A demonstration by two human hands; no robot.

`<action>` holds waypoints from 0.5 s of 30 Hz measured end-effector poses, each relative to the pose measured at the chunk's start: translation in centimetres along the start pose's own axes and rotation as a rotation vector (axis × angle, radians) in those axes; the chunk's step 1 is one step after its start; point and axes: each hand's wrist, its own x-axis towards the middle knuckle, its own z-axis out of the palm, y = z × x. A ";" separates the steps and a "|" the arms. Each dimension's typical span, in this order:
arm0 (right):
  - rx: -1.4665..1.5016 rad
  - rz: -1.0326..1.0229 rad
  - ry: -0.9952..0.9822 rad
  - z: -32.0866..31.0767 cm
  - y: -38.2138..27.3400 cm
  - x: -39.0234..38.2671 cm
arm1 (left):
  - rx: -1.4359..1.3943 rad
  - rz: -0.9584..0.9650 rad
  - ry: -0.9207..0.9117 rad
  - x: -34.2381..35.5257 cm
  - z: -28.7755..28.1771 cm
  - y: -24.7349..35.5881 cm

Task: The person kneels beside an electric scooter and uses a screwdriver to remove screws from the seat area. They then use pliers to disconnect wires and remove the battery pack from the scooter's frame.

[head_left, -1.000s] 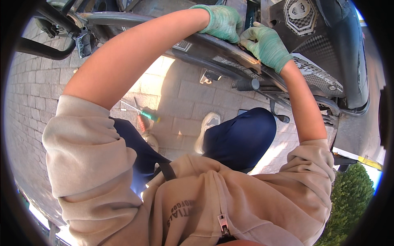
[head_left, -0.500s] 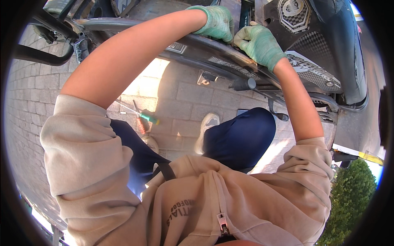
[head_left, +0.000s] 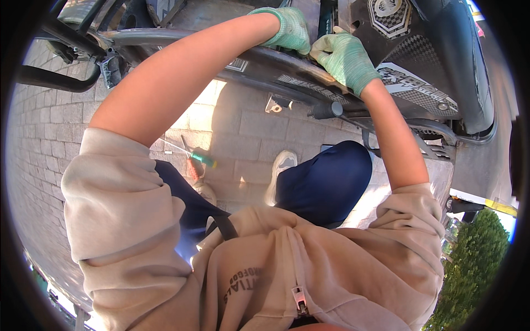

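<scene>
Both hands wear green knitted gloves and meet over the open footwell of a dark scooter-like vehicle (head_left: 259, 69). My left hand (head_left: 290, 32) reaches past the side rail, its back toward me; its fingers point down into the gap and are hidden. Just to its right, my right hand (head_left: 348, 59) is closed, with thumb and forefinger bent together at the edge of a narrow slot in the floor. Whatever it may grip is out of sight. The two hands are close together at the fingertips.
A green-handled screwdriver (head_left: 204, 159) and a red-handled tool (head_left: 192, 167) lie on the paving (head_left: 243, 129) by my feet. A black seat (head_left: 469, 77) rises at the right. Black metal tubing (head_left: 61, 77) stands at the left. A round-ended peg (head_left: 334, 110) sticks out below the rail.
My right hand has shifted slightly left, toward the left hand. The left hand stays nearly in place, and the whole view has moved a little.
</scene>
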 end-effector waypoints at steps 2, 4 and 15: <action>-0.023 -0.023 0.045 0.0 -0.2 -0.1 | 0.000 0.010 0.010 0.2 0.1 -0.1; -0.041 -0.012 0.054 -0.1 -0.3 -0.5 | 0.024 0.014 0.030 0.1 0.2 -0.1; -0.027 -0.042 0.092 -0.3 -0.7 -1.7 | 0.308 0.416 -0.035 1.0 -0.5 -1.2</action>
